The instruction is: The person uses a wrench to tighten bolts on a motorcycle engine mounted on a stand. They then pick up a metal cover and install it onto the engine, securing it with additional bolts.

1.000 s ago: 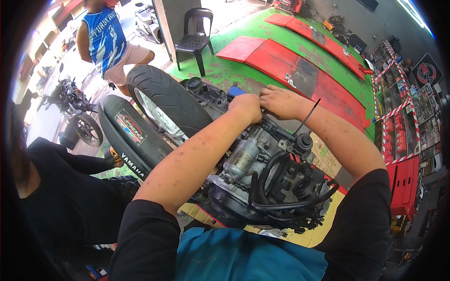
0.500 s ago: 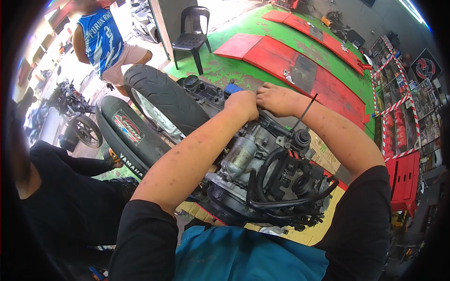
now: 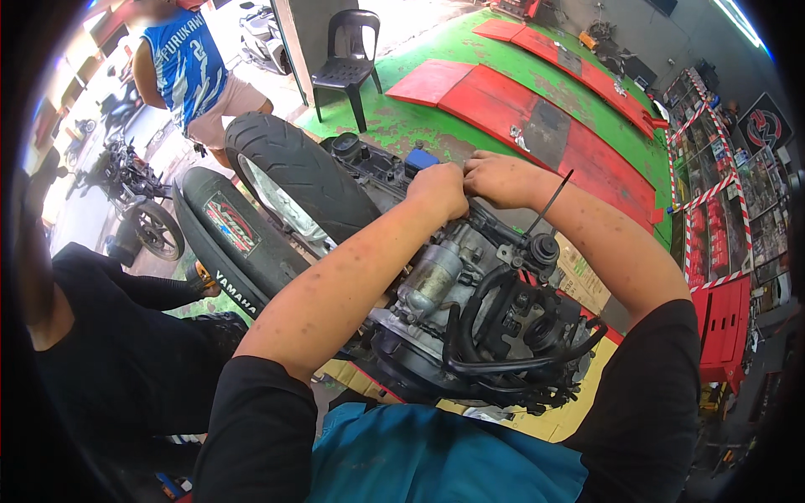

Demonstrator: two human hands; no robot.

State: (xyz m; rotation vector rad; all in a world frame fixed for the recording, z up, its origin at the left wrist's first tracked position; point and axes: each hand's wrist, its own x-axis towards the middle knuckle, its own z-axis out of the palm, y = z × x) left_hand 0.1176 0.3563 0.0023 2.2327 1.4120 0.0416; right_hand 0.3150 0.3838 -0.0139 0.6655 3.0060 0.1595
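The left hand [image 3: 439,189] and right hand [image 3: 498,179] meet, fingers curled, at the far side of the motorcycle engine [image 3: 470,323], beside the treaded tyre [image 3: 300,174]; what they pinch cannot be determined.

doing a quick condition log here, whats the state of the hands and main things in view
Left hand: fingers curled, grip hidden
Right hand: fingers bent, beside the left; grip hidden
Engine: exposed, grimy
Black hose: curved along the engine
Tyre: on a silver rim
Plastic chair: upright, unoccupied
Red ramp: low on the floor, scuffed
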